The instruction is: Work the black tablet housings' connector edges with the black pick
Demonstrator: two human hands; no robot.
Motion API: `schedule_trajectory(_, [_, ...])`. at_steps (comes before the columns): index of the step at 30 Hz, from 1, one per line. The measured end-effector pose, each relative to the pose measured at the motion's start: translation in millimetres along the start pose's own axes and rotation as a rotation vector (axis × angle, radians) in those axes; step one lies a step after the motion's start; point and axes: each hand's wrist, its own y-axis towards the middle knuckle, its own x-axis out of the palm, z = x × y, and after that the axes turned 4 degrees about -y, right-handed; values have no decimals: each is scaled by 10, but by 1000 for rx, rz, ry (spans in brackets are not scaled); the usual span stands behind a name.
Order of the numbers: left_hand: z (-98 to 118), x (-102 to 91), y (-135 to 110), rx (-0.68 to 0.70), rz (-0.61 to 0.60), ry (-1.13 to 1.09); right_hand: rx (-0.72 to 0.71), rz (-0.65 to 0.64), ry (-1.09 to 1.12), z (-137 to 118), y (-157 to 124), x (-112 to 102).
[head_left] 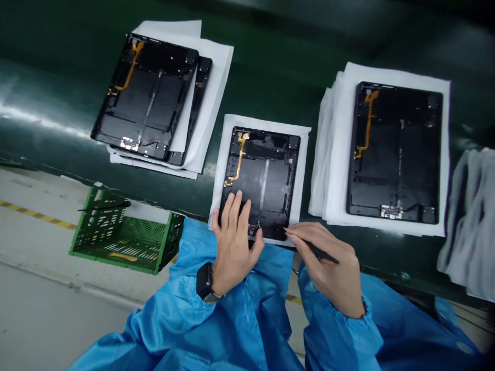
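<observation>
So there's a green slatted plastic crate [82, 229] below the dark green bench [270, 62], orange strip [122, 256] at its bottom. Left hand [235, 245] is loosely spread on the middle flat black tablet shell [253, 185], right hand [332, 263] pinches a slim black pen-like tool [320, 251] by its corner. I count four shells.

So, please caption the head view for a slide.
Left hand on an opened device; right hand holding a black tool.
</observation>
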Motion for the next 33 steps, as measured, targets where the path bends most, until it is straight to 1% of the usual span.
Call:
schedule_trajectory(10, [0,-3,-3,5,1,-13,-46,-60,57,151,22,-98])
schedule_trajectory(20, [-7,-13,0,-1,-9,-32,-30,-56,61,200,-14,-128])
schedule_trajectory(29, [-18,-146,-7,-18,-85,-143,-10,-45,81,156,-40,-111])
schedule_trajectory(33, [-84,-254,-23,-12,-147,-188,-3,-49,60,90,-75,-96])
